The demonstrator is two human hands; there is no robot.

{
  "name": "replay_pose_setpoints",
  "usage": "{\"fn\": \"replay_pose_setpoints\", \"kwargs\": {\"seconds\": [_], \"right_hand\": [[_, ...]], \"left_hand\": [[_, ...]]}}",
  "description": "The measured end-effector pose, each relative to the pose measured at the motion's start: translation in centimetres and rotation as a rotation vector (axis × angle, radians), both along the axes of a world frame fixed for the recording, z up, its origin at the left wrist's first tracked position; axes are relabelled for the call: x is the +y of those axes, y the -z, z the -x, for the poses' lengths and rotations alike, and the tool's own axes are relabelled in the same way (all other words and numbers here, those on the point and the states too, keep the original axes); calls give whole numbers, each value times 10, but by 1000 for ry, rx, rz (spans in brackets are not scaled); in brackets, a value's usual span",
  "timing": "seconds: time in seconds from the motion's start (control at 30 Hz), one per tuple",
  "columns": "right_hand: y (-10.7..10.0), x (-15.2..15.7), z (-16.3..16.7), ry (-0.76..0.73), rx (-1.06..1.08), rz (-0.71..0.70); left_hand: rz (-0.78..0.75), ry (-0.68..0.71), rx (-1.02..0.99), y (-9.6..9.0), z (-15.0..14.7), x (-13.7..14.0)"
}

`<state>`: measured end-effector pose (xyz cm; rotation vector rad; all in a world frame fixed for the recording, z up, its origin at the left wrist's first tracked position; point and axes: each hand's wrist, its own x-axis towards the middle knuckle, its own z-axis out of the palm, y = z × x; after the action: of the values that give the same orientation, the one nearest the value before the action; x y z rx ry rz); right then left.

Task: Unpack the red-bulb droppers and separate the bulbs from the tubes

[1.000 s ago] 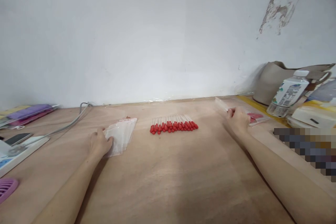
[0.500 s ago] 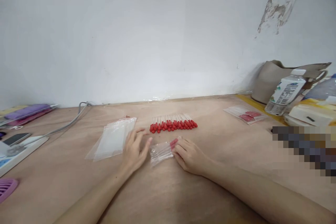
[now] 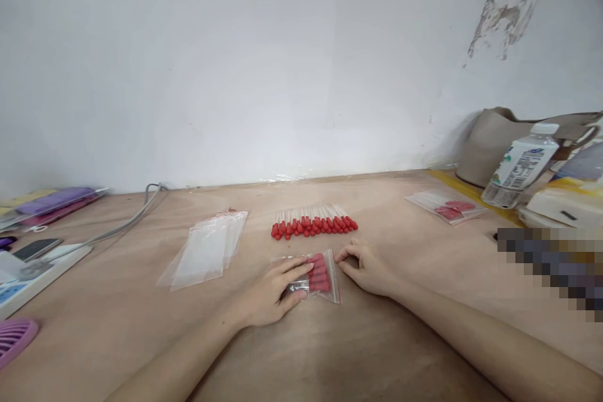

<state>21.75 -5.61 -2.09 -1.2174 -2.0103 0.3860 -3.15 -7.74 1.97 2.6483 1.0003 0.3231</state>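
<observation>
A small clear zip bag (image 3: 333, 286) lies on the table with several red-tipped sticks (image 3: 320, 276) inside, its zip edge facing right. Across its left part rests my left hand (image 3: 276, 289), fingers stretched out and spread, pressing it flat. My right hand (image 3: 365, 267) has thumb and forefinger pinched together at the upper right corner of the bag's zip edge. Behind the bag, a row of loose sticks with red heads and pale thin stems (image 3: 313, 225) points heads toward me. A fan of flat clear zip bags (image 3: 202, 251) lies to the left.
At the right lies another zip bag (image 3: 447, 206) holding red pieces. A bottle (image 3: 521, 166) and a grey-brown bag (image 3: 485, 144) stand beyond it. On the left are a power strip (image 3: 51, 276), a cable (image 3: 127, 226), a phone (image 3: 38, 249) and a purple slotted object (image 3: 16, 339).
My left hand has moved right onto the filled bag. My right hand has shifted right, from over the red heads to the bag's zip edge, uncovering the heads.
</observation>
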Motion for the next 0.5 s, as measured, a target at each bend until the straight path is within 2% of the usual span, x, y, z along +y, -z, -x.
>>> {"fn": "replay_pose_setpoints", "kwargs": {"seconds": [0.2,0.4,0.5], "right_hand": [[-1,-1,-4,-116,2,56],[-4,-4,-6,-225,30,58],[-6,-8,-6,-250,6,-2]], "left_hand": [[23,-6,-109,-12,-22,3],[45,56,-89,1,-32,5],[45,54,-125,4,-27,6]]}}
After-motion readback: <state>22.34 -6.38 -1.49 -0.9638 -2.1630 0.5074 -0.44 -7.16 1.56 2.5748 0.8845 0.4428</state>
